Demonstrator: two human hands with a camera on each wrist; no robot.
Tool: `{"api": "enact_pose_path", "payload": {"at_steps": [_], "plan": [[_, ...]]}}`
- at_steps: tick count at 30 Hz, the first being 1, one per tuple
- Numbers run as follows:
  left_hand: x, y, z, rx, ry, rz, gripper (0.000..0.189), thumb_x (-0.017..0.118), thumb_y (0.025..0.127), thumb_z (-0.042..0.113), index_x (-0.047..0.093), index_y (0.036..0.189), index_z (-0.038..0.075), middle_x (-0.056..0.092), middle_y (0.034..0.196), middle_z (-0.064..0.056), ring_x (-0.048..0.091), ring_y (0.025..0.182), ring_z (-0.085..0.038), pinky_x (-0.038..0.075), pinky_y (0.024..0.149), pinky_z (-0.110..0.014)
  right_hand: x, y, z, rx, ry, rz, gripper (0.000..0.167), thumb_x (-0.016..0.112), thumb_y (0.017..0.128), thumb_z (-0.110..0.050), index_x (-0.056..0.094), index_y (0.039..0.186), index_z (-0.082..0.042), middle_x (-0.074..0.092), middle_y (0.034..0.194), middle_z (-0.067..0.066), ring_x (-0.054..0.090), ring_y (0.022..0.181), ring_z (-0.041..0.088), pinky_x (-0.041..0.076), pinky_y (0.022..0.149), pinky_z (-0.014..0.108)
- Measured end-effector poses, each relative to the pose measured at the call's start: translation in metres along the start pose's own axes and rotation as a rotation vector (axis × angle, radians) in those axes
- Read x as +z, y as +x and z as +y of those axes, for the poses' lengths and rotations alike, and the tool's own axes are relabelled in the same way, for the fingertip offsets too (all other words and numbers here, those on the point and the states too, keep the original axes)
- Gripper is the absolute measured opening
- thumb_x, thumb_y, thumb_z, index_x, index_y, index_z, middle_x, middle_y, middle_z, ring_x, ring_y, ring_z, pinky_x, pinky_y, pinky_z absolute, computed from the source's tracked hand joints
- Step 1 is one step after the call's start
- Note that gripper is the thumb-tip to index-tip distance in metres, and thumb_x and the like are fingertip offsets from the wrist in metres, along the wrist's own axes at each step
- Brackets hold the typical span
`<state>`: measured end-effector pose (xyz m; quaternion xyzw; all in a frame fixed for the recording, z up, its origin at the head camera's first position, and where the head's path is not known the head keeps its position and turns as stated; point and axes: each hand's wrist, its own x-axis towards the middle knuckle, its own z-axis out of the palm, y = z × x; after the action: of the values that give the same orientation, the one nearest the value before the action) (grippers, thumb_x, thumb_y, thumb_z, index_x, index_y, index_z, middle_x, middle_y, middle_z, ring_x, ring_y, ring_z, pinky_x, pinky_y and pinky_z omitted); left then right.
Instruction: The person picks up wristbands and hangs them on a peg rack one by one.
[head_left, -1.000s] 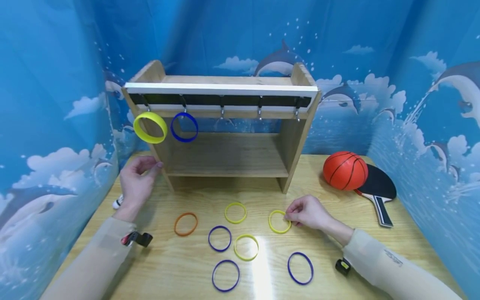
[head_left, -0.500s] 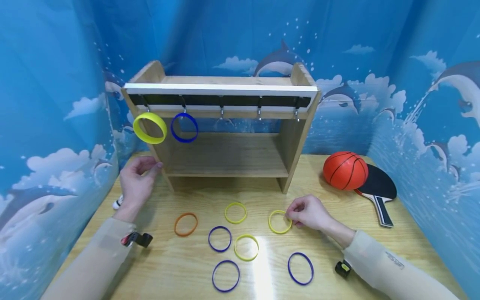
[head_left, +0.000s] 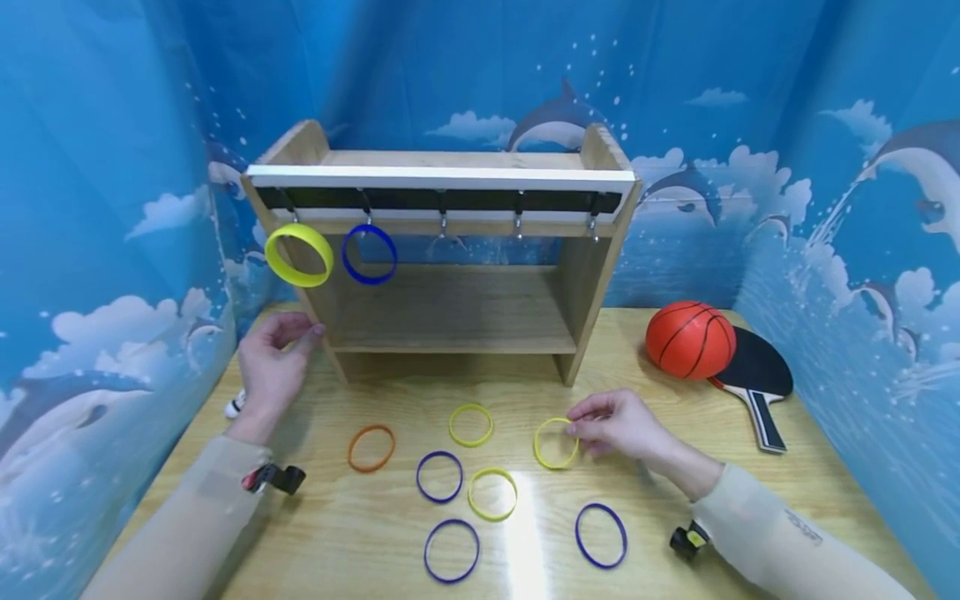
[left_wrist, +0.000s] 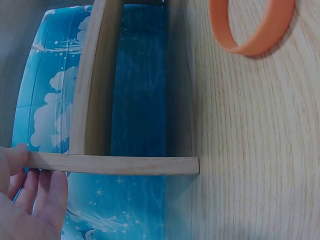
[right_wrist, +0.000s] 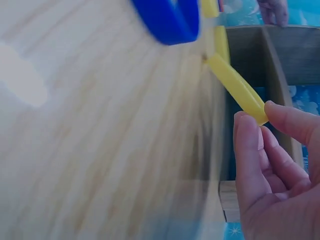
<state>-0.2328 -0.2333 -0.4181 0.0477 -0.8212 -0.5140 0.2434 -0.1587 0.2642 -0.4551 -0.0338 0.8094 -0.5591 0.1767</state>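
My right hand (head_left: 622, 425) pinches a yellow silicone wristband (right_wrist: 239, 89) between thumb and fingers at its edge. In the right wrist view the wristband tilts up from the table. My left hand (head_left: 276, 358) grips the left side panel (left_wrist: 125, 164) of a wooden shelf rack (head_left: 450, 346), thumb on one face and fingers on the other. From the rack's row of hooks hang a yellow wristband (head_left: 327, 265) at the far left and a blue wristband (head_left: 393, 265) beside it. The three hooks to the right carry nothing.
On the table lie an orange wristband (head_left: 365, 471), two more yellow wristbands (head_left: 471, 445) and three blue ones, one of them a blue wristband (head_left: 624, 543) at the front right. A red ball (head_left: 690, 340) and a table tennis paddle (head_left: 759, 400) are at the right.
My right hand has shifted slightly, its fingers spreading a little, and the yellow wristband it holds has moved slightly left and tilted. The left hand stays on the panel.
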Motion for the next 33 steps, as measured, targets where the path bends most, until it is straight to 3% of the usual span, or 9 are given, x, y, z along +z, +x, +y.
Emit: {"api": "enact_pose_path", "payload": {"at_steps": [12,20,29,33], "plan": [[0.000,0.000,-0.002,0.008,-0.007,0.006,0.024,0.083,0.102,0.016,0.077,0.120,0.001,0.066,0.093,0.037,0.069,0.089,0.015,0.059,0.100,-0.015,-0.004,-0.007,-0.012,-0.021,0.057,-0.043,0.040,0.081,0.100,-0.004,0.071,0.133,0.017,0.079,0.095,-0.004,0.080,0.082,0.010,0.072,0.078,0.033],[0.001,0.000,-0.002,0.003,0.005,0.004,0.024,0.082,0.103,0.017,0.077,0.121,0.002,0.066,0.094,0.037,0.068,0.091,0.015,0.062,0.108,-0.027,0.000,-0.010,-0.020,-0.027,0.105,-0.075,0.044,0.079,0.101,-0.002,0.066,0.136,0.022,0.080,0.098,-0.002,0.081,0.090,0.009,0.072,0.088,0.035],[0.001,-0.001,-0.003,0.014,-0.012,0.006,0.024,0.083,0.102,0.015,0.077,0.120,0.000,0.066,0.092,0.037,0.068,0.090,0.015,0.059,0.100,-0.016,0.006,-0.012,-0.033,-0.050,0.163,-0.057,0.046,0.077,0.101,0.001,0.063,0.138,0.023,0.086,0.104,0.005,0.083,0.091,0.009,0.071,0.091,0.037],[0.001,-0.001,-0.001,0.026,-0.026,0.011,0.023,0.083,0.102,0.013,0.077,0.119,-0.001,0.066,0.091,0.038,0.068,0.088,0.016,0.056,0.096,-0.010,0.010,-0.011,-0.040,-0.078,0.196,-0.039,0.044,0.075,0.101,0.004,0.062,0.138,0.024,0.085,0.103,0.001,0.082,0.092,0.007,0.071,0.092,0.037]]}}
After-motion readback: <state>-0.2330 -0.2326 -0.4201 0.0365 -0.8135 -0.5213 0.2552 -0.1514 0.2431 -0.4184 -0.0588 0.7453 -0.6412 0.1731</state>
